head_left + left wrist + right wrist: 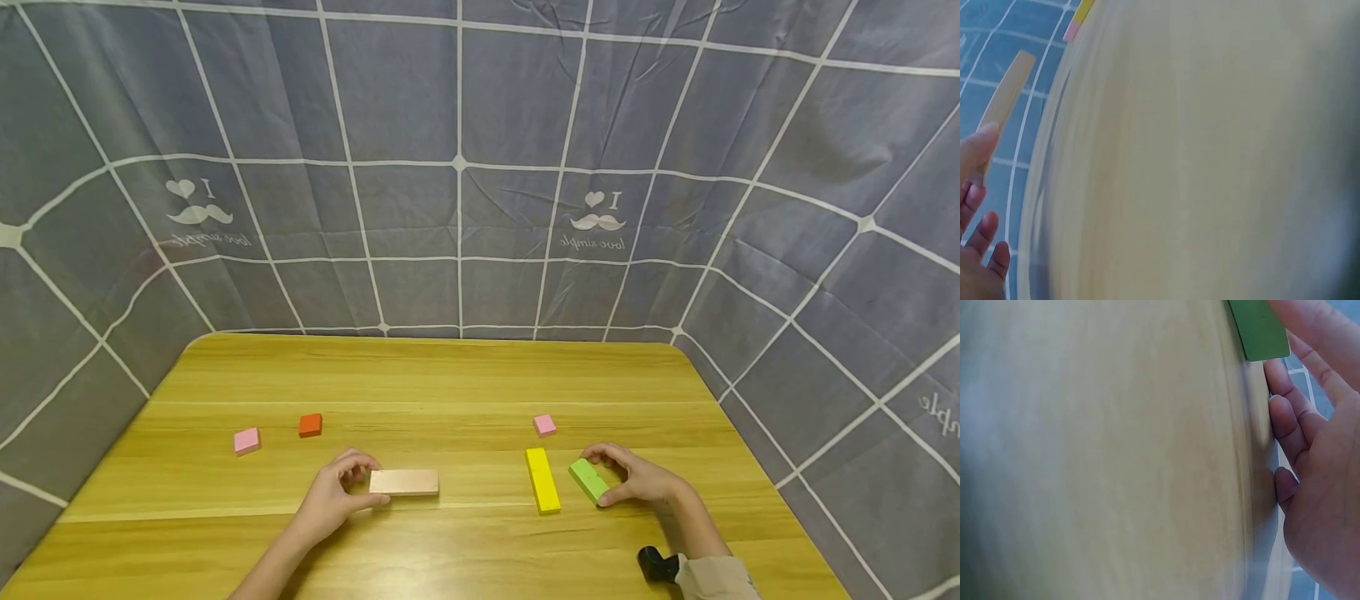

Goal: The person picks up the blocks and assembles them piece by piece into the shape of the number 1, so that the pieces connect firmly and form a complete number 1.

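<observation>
My left hand [332,498] pinches the left end of a plain wooden block [405,482] between thumb and fingers. The block lies crosswise in the head view, and in the left wrist view the thumb presses on its side. On the right, my right hand [637,478] grips a light green block [588,481], thumb at its near end and fingers at its far end. Just left of the green block lies a long yellow block [542,481], untouched. In the right wrist view only one end of the green block shows, beside the thumb.
A small pink block [544,426] lies beyond the yellow one. Farther left are an orange-red block [310,425] and another pink block [247,441]. All rest on the wooden table [435,375]. A grey checked curtain [408,208] surrounds its back and sides.
</observation>
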`<state>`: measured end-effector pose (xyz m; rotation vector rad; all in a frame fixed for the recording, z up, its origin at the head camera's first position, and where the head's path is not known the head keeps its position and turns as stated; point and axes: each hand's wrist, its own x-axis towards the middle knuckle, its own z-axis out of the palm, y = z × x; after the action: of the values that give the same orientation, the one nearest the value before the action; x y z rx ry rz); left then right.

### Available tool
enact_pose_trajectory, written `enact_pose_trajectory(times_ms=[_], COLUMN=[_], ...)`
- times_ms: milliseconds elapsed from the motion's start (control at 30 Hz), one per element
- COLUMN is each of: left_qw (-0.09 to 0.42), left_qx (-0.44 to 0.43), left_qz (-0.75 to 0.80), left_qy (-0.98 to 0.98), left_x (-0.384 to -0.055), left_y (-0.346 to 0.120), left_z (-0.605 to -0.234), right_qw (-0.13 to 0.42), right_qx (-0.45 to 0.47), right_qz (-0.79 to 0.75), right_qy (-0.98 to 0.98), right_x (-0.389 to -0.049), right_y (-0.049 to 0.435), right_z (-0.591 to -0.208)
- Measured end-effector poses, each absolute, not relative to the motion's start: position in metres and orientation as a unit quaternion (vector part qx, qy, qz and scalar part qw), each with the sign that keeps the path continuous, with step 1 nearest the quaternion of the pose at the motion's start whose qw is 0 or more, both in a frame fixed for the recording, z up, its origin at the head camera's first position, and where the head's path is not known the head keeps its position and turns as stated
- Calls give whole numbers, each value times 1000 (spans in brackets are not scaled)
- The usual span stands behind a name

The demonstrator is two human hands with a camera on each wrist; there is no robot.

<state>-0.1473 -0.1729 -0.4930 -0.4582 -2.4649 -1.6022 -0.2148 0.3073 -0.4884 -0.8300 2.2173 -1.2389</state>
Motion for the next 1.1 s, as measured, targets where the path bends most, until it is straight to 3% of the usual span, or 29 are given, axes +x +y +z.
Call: enact_pose_trajectory(times_ms=[267, 567, 1100], left_qw=[88, 40, 40], left_qx=[-175, -149, -171], left_qz=[-555, -572, -584], left_qy=[-808, -806, -792], left_x=[-142, -140, -137], left_y=[-152, -134, -112], left_z=[-500, -502, -503], right_qw=[234, 229, 237], right_qx=[-294, -302, -286], right_qz=[-449, -451, -454], right_qy=[811, 808, 810], right_x=[-215, -215, -214], right_y=[307, 308, 308], right_z=[-489, -490, -489])
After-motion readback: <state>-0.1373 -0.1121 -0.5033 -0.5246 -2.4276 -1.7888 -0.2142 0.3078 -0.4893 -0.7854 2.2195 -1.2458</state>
